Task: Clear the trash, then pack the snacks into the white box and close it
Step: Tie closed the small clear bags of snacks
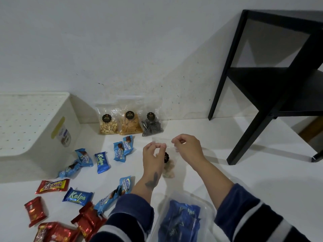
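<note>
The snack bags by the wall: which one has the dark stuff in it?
The rightmost bag, holding black swirled pieces; the other two hold pale peanuts and orange sticks.

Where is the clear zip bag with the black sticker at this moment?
In the head view it hangs centre frame, its top edge pinched between the left hand and right hand. The clear zip bag is in front of three snack pouches along the wall.

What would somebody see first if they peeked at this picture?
Probably the two hands, left hand and right hand, pinching the top of a small clear plastic snack bag with a black round sticker in the middle. Next, the shiny blue and red snack wrappers scattered on the floor to the left, beside the big white plastic box.
</note>
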A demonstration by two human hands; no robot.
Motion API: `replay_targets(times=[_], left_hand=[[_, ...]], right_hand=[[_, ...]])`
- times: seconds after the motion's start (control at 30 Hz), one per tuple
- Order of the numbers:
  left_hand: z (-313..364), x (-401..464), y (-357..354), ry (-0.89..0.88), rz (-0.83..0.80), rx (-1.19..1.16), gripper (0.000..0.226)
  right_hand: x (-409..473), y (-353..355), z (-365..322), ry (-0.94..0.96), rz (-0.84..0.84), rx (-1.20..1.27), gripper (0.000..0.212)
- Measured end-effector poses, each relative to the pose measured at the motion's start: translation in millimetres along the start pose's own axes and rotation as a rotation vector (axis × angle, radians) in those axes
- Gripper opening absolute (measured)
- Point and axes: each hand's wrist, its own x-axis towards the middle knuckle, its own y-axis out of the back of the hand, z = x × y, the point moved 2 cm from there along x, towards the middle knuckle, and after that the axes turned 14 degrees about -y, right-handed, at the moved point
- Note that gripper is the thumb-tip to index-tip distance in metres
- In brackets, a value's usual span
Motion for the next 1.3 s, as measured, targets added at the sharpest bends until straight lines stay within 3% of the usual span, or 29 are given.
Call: replay_targets(times=[0.17,0.23,0.33,0.4,0.47,0.63,0.87,1.07,1.3], left_hand=[[-1,8,-3,-0.078,0.024,0.030,0.008],[-9,3,-4,-0.150,-0.037,0.094,0.032],[-33,-14,-10,-0.100,-0.278,0.094,0.084],[-53,-16,-13,-0.137,-0.402,0.338,0.108],[-63,-13,-13,-0.195,-0.473,0.586,0.116],[-70,-12,-8,-0.307,-0.530,0.761,0.113],[-81,-22,1,-0.430,-0.618,0.871,0.087],[-103,-30,0,-0.512,-0.517,0.917,0.078],[-103,-31,-1,-0.545,-0.423,0.860,0.079]], right_hand=[[-2,5,2,0.116,-0.014,-0.166,0.022],[1,13,3,0.122,0.017,-0.259,0.024],[9,24,8,0.061,0.015,-0.297,0.029],[14,30,9,0.026,-0.007,-0.349,0.033],[19,36,12,-0.004,-0.018,-0.422,0.032],[37,44,27,-0.122,-0.010,-0.544,0.021],[42,46,49,-0.243,-0.071,-0.356,0.021],[43,49,47,-0.324,-0.177,-0.198,0.025],[49,42,46,-0.319,-0.097,-0.194,0.032]])
